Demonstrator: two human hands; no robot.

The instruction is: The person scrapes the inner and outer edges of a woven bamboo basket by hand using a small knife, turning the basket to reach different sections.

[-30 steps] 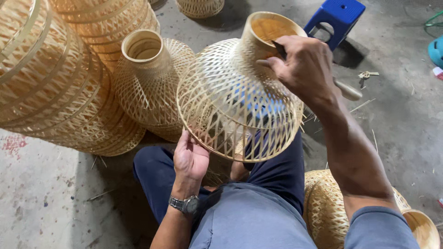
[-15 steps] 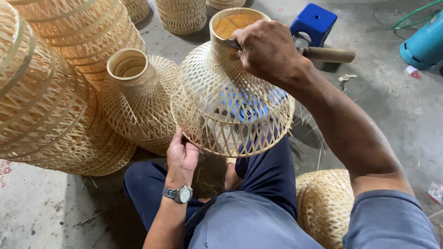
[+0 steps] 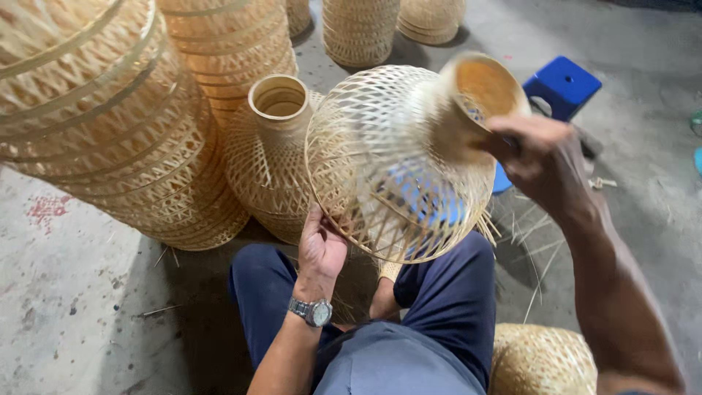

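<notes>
I hold a woven bamboo lampshade, bell-shaped with a narrow round neck, tilted above my lap. Its neck points up and to the right and looks blurred. My right hand grips that neck near its rim. My left hand, with a wristwatch on the wrist, holds the wide lower rim of the shade from below. Loose bamboo strip ends stick out at the shade's lower right edge.
A second bell-shaped bamboo shade stands just left of the held one. Large woven stacks fill the left, more baskets stand behind. A blue stool sits at right. Another woven piece lies by my right knee on the concrete floor.
The shade has been tipped and turned, its neck swinging right and its wide rim coming towards the left. My right hand moved right with the neck; my left hand stayed on the lower rim.
</notes>
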